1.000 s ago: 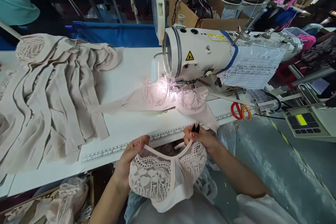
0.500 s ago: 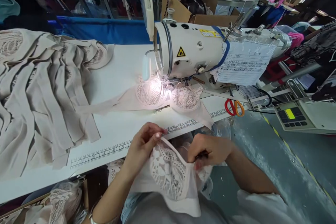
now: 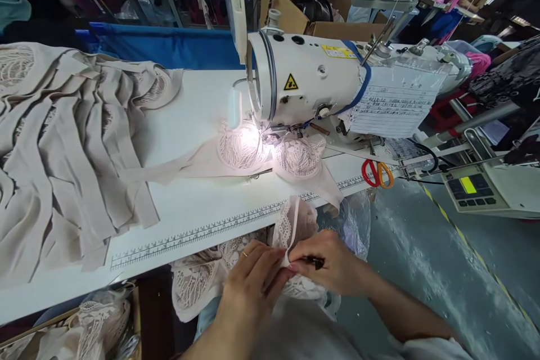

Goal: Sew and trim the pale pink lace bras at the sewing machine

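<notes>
A ruled sheet (image 3: pixel 390 102) hung on the sewing machine (image 3: pixel 306 76); its writing was too small to read. A yellow warning triangle (image 3: pixel 291 83) marked the machine head, beside an illegible yellow label (image 3: pixel 338 52). A graduated scale (image 3: pixel 198 234) ran along the near edge of your bench (image 3: pixel 194 107). Another lace bra (image 3: pixel 298 156) lay between scale and machine, near the scissors (image 3: pixel 385 176). Your left hand (image 3: pixel 255 277) and right hand (image 3: pixel 329 261) had their fingers pinched closed on the lace bra (image 3: pixel 297 219) at the bench edge; your right also held a dark object (image 3: pixel 314 261).
</notes>
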The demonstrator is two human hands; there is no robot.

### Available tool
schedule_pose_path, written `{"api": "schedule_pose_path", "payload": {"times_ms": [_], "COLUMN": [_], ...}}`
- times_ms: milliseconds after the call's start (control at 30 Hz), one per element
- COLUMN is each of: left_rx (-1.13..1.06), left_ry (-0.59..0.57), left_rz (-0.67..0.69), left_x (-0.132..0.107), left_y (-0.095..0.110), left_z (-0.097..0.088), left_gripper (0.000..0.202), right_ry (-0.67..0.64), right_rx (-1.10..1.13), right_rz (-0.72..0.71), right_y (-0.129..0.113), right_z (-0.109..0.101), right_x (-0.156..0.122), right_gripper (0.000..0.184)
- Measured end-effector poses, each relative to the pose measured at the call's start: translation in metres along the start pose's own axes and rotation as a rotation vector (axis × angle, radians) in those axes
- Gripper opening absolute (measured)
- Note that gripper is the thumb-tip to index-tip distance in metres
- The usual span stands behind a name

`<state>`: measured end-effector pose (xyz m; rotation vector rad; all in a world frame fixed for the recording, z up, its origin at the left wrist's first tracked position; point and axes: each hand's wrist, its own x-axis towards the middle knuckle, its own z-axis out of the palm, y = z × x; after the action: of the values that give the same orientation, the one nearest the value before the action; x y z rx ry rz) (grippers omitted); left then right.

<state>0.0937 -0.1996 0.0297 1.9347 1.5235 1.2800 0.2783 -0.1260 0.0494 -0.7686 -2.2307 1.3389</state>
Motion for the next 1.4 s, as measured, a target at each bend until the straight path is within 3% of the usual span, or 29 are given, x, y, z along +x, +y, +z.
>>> {"api": "schedule_pose_path", "payload": {"times_ms": [133, 233, 367, 467, 600, 733, 900, 1033, 1233, 1400], "left_rx": [-0.068, -0.196, -0.449, -0.547, -0.521, -0.533, -0.506, -0.485, -0.521, -0.52], "left_ry": [-0.024, -0.067, -0.063, -0.02, 0.05, 0.15, 0.215, 0.195, 0.235, 0.189], "left_rz": [-0.123, -0.243, -0.491, -0.567, -0.612, -0.707, -0.667, -0.621, -0.662, -0.65], "left_x": [0.002, 0.001, 0.001, -0.001, -0.009, -0.011, -0.011, -0.014, -0.012, -0.014], "left_y": [-0.005, -0.008, -0.02, -0.037, -0.051, -0.047, -0.047, -0.055, -0.052, -0.059], "left_z": [-0.009, -0.017, -0.033, -0.044, -0.052, -0.049, -0.045, -0.044, -0.04, -0.047], "left_gripper": [0.009, 0.008, 0.003, 0.005, 0.012, 0.018, 0.011, 0.007, 0.005, 0.009], "right_ry": [0.18, 0.122, -0.123, -0.205, -0.084, 0.07, 0.243, 0.308, 0.299, 0.189], "right_rx": [-0.409, -0.582, -0.188, 0.096, 0.148, 0.044, -0.116, -0.148, -0.194, -0.01], "right_rz": [-0.223, -0.257, -0.165, -0.064, 0.012, 0.03, 0.012, 0.065, 0.101, 0.179], "right_y": [0.015, 0.022, 0.023, 0.024, 0.028, 0.029, 0.029, 0.03, 0.027, 0.019], "right_z": [0.001, -0.004, -0.02, -0.034, -0.042, -0.035, -0.024, -0.018, -0.019, -0.038], "right_x": [-0.001, 0.001, 0.002, 0.001, -0.003, -0.003, 0.001, 0.003, 0.009, 0.013], "right_gripper": [0.017, 0.024, 0.019, 0.024, 0.023, 0.025, 0.027, 0.02, 0.023, 0.021]}}
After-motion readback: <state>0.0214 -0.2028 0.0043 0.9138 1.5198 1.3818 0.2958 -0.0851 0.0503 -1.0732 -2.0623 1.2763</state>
